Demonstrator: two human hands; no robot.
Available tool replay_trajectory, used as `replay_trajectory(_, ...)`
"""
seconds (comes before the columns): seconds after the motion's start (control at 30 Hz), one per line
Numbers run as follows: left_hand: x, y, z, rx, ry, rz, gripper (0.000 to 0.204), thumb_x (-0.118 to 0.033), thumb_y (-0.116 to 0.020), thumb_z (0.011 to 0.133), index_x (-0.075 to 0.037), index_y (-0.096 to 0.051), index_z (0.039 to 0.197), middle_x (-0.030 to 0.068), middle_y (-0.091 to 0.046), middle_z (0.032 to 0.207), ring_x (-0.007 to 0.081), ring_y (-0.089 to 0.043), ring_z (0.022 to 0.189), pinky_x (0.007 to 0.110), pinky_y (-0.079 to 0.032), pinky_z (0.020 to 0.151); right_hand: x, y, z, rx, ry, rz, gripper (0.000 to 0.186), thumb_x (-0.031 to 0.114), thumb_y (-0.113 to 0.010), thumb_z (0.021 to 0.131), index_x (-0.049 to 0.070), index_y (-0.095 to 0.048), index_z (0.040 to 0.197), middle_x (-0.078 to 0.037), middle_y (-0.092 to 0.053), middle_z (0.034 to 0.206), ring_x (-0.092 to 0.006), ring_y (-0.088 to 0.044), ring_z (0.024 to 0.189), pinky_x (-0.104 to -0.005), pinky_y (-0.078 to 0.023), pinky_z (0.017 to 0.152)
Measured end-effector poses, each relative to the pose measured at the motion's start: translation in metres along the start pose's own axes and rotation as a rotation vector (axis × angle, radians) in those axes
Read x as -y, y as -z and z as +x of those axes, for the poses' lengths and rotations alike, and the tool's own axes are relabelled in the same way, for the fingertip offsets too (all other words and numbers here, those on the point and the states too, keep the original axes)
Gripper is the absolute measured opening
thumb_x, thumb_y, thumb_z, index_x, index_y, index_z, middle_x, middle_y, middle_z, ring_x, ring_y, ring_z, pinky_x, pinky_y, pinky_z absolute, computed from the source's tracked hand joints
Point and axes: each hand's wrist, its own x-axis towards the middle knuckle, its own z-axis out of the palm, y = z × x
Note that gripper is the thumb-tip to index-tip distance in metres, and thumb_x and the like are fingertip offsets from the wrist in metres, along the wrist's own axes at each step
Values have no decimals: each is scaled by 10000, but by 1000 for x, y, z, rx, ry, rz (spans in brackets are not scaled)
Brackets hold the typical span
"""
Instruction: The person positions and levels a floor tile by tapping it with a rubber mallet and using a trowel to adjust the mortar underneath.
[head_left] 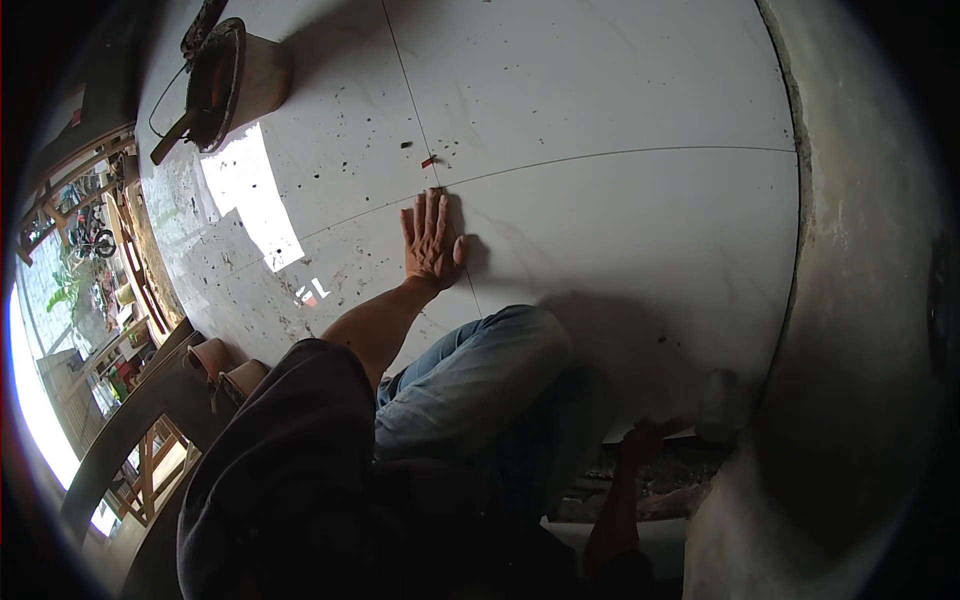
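Observation:
My left hand [430, 245] lies flat with fingers extended on a glossy white floor tile [620, 220], beside the crossing of thin dark joints. Just beyond its fingertips are a small red piece [429, 161] and a dark crumb [406, 145]. In the shadow at the lower right, my right hand [643, 437] is closed round the handle of a mallet with a pale grey head [716, 405]. That head is at the tile's edge close to the wall; dimness hides whether it touches. Below this hand, a dark rough gap [655, 480] shows between tiles.
A dirty bucket [265, 80] with a handled tool in it stands at the far left. Pale wall [840, 250] bounds the floor on the right. Two clay-coloured pots [225, 365] sit by a dark curved wooden piece [150, 420] at left. Dark crumbs are scattered over the tiles.

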Motion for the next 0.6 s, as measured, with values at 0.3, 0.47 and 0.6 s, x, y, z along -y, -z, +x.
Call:
replay_trajectory(0.3, 18, -11, -52, -36, 693, 139, 701, -420, -354, 949, -69, -89, 1494, 142, -39, 1566, 311, 7, 1445, 561, 1, 1126, 3, -3, -27, -87, -347, 539, 333, 310, -556, 887, -5, -632, 808, -174, -627, 778, -283, -582, 693, -437, -448, 675)
replay_trajectory(0.47, -35, -5, -40, 246, -240, -10, 774, -415, -524, 854, -160, -169, 1493, 132, -138, 1550, 335, -76, 1435, 566, -33, 1131, 6, -11, -30, -55, -373, 596, 331, 285, -532, 899, -26, -608, 813, -143, -607, 763, -279, -575, 726, -427, -451, 709)
replay_trajectory(0.6, -34, -13, -26, -54, 60, -40, 799, -435, -473, 865, -56, -140, 1484, 189, -111, 1544, 385, -46, 1429, 579, -1, 1114, -24, -39, -29, 68, -136, 290, 349, 293, -528, 892, -44, -589, 958, -177, -611, 911, -316, -574, 825, -450, -444, 761)
